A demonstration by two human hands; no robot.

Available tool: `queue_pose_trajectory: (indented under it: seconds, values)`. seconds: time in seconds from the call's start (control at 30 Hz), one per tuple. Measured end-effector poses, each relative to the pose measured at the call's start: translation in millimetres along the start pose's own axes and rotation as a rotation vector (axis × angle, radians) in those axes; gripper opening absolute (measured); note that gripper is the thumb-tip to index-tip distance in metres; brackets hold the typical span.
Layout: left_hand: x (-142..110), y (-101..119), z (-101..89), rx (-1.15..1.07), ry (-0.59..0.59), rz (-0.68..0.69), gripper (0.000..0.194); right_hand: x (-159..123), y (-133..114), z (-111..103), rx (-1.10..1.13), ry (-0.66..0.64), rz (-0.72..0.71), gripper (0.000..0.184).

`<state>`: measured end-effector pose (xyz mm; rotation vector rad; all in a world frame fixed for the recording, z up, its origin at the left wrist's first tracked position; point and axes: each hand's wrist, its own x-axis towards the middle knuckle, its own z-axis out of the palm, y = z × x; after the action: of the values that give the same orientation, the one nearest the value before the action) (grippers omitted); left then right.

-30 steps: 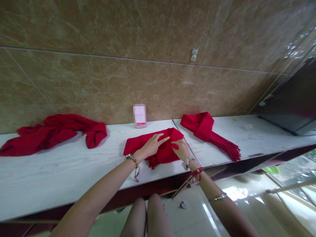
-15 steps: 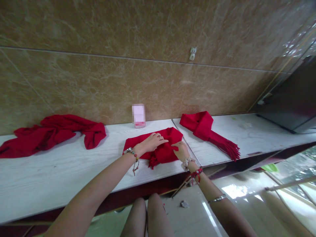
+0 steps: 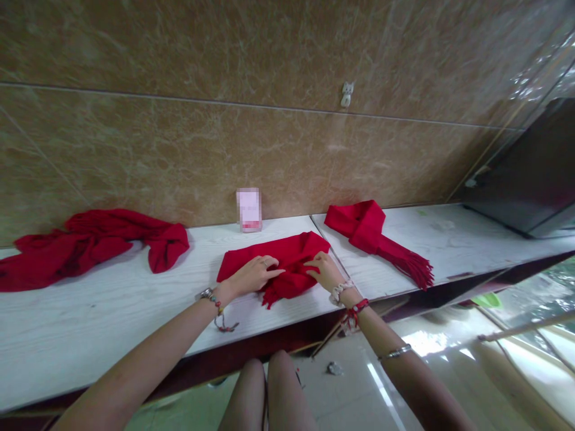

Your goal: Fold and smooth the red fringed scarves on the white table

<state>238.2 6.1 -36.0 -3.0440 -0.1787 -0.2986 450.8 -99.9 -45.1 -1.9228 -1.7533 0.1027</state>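
A folded red scarf (image 3: 283,254) lies on the white wood-grain counter (image 3: 112,311) in front of me. My left hand (image 3: 251,274) rests flat on its near left part, fingers stretched out toward the right. My right hand (image 3: 324,269) presses on its near right edge, fingers curled down onto the cloth. The scarf's fringe (image 3: 274,294) sticks out toward me between the two hands. Both wrists wear bracelets.
A loose heap of red scarf (image 3: 90,242) lies at the left. Another folded red scarf (image 3: 375,233) with a fringe lies to the right. A small pink card (image 3: 248,209) stands against the marble wall. A dark appliance (image 3: 534,179) sits at far right.
My left hand has slid back toward me and to the left over the scarf. My right hand has stayed on the scarf's right edge. The view has shifted slightly.
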Motion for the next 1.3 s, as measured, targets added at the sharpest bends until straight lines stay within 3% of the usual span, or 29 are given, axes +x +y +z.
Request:
queue_pose_trajectory:
  seconds: [0.13, 0.37, 0.67, 0.77, 0.87, 1.0, 1.17, 1.3]
  values:
    - [-6, 5, 10.1, -0.061, -0.071, -0.063, 0.047, 3, -11, 7, -0.027, -0.112, -0.014, 0.020]
    - [-14, 17, 15.5, -0.045, -0.064, -0.082, 0.055, -5, -18, 14, -0.169, -0.220, -0.129, 0.040]
    - [-10, 6, 19.4, -0.026, -0.042, -0.042, 0.047, -7, -23, 22, -0.252, -0.175, -0.181, 0.032]
    - [-7, 6, 15.8, -0.048, -0.013, -0.080, 0.042, -8, -21, 25, -0.232, -0.094, -0.193, 0.029]
    - [0, 10, 10.2, -0.218, 0.123, -0.226, 0.035, -8, -16, 24, -0.174, 0.039, -0.184, 0.026]
    - [18, 20, 6.5, -0.663, 0.323, -0.479, 0.040, -5, -9, 15, -0.082, 0.181, -0.172, 0.029]
    - [41, 29, 2.4, -1.293, 0.330, -0.890, 0.051, -6, -5, 7, 0.046, 0.332, -0.134, 0.038]
    - [46, 35, -8.7, -1.450, 0.265, -1.046, 0.043, -9, -5, 7, 0.112, 0.426, -0.129, 0.044]
